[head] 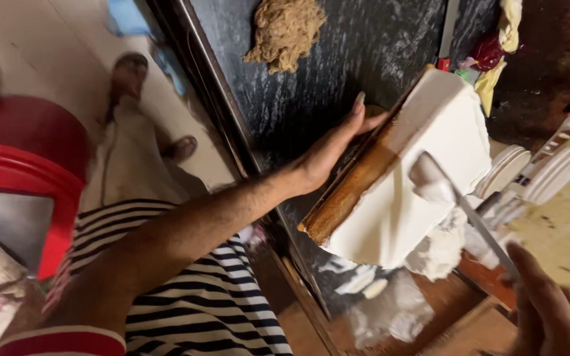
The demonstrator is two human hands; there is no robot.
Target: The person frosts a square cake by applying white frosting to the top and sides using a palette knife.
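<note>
While your left hand (328,155) braces the far edge, these notes run from the grip outward.

Left grip: your fingers are spread flat along the back edge of the wooden board (357,188), thumb up near its top; pressing, not pinching.
Right grip: your right hand (549,310) is closed round the handle of the putty knife (460,204), low at the right edge of the view; only part of the hand shows.
Blade: the knife's tip is loaded with white paste and touches the coated face of the board.
Board: tilted on edge, leaning away from you, brown wood bare along the near side, its broad face covered in thick white putty (423,171).
Drips: lumps of white paste (440,247) hang and lie just below the board's lower corner.
Surface: dark marbled slab (338,72) beneath and behind the board.
Nearby: tan fibre wad (286,31) up the slab, well apart; white ribbed lids (542,173) just right of the board.
Further out: red plastic stool (24,178) on the floor to your left; your striped shirt (199,290) below the arm.
</note>
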